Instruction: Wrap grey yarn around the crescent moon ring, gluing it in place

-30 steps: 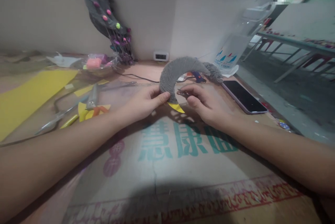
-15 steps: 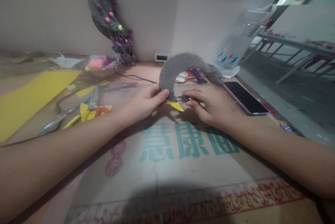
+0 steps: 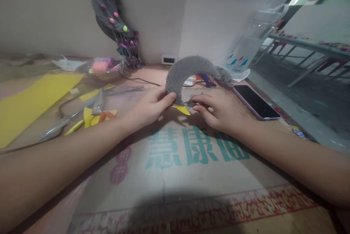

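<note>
A grey yarn-wrapped crescent [image 3: 177,75], at twelve o'clock over printed brown cardboard [image 3: 197,184], is gripped at its eight-o'clock end by the left hand [image 3: 153,106], an indistinct, part-hidden dark-grey piece [image 3: 187,103] pinched by the right hand [image 3: 216,110].

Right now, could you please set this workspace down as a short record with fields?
left hand: grips the gray crescent near its lower end
right hand: pinches a small dark item, too blurred to identify
wrapping: gray yarn wound around the crescent, yellow tip exposed
surface: printed cardboard
left side: yellow sheet
right side: phone, face up; bottle behind it
back: ball-studded ornament against the wall
</note>
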`<action>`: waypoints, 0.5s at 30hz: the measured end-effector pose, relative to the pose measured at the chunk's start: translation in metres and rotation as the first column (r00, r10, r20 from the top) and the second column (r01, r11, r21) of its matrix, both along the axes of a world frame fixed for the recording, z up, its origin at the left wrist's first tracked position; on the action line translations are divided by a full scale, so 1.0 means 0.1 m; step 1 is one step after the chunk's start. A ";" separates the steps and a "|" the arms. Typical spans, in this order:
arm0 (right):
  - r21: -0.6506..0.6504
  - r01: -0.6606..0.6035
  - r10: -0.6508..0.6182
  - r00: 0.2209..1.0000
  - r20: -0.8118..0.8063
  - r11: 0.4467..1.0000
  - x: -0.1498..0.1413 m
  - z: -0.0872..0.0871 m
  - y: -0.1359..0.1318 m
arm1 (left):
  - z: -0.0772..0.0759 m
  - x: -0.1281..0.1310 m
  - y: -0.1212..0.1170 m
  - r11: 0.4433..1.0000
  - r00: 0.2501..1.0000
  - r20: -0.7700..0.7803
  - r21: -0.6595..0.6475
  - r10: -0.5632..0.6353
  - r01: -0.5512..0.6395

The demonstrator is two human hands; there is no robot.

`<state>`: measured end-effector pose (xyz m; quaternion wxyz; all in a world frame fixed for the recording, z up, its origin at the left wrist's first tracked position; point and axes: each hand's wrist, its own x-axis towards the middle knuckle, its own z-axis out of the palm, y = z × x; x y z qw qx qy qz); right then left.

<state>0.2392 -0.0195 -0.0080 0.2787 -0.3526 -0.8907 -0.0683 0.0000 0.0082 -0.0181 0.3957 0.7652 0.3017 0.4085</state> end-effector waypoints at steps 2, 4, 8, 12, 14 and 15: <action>-0.003 0.000 0.000 1.000 0.008 1.000 0.00 -0.01 0.00 | -0.01 -0.01 0.00 1.000 1.000 0.001 -0.003 0.000 0.000; 0.011 0.001 -0.001 1.000 0.010 1.000 0.00 0.00 0.00 | -0.02 -0.01 0.00 0.999 1.000 -0.017 -0.043 0.008 -0.009; 0.010 0.033 -0.033 0.998 0.060 0.999 0.00 0.04 -0.03 | -0.03 -0.02 -0.02 0.985 1.000 -0.024 -0.175 -0.001 -0.003; 0.025 0.058 -0.060 0.994 0.094 0.998 -0.01 0.07 -0.05 | -0.02 -0.02 -0.03 0.964 0.999 -0.007 -0.263 -0.035 0.032; 0.032 0.053 -0.056 0.994 0.090 0.998 -0.01 0.05 -0.04 | -0.01 -0.02 -0.03 0.960 0.999 -0.011 -0.280 -0.033 0.029; 0.035 0.049 -0.052 0.995 0.085 0.998 0.00 0.05 -0.04 | -0.01 -0.03 -0.02 0.958 0.999 -0.014 -0.286 -0.032 0.026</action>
